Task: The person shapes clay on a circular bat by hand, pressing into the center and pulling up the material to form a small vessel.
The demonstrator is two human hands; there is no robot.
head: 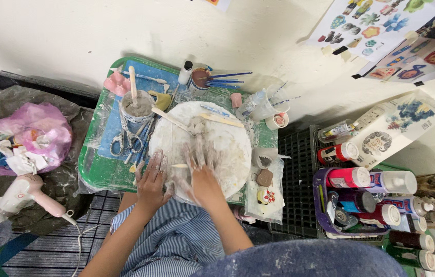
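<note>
A round white board [228, 149] smeared with wet clay lies on a green tray [94, 159]. My left hand [152, 177] rests flat on the board's left edge, fingers spread and coated in clay. Further right, my right hand [200, 166] presses flat on the board near its middle, fingers apart, also clay-covered. A small lump of grey clay [197, 125] sits on the board beyond my fingers, beside two wooden modelling sticks [221, 120]. Neither hand holds anything.
A cup of clay slip [136, 106] with a stick, scissors [121, 141] and brushes lie left on the tray. A jar of brushes [200, 77] stands behind. Small clay figures [265, 178] sit right. A basket of paint bottles [366, 200] is far right, a pink hairdryer [27, 194] left.
</note>
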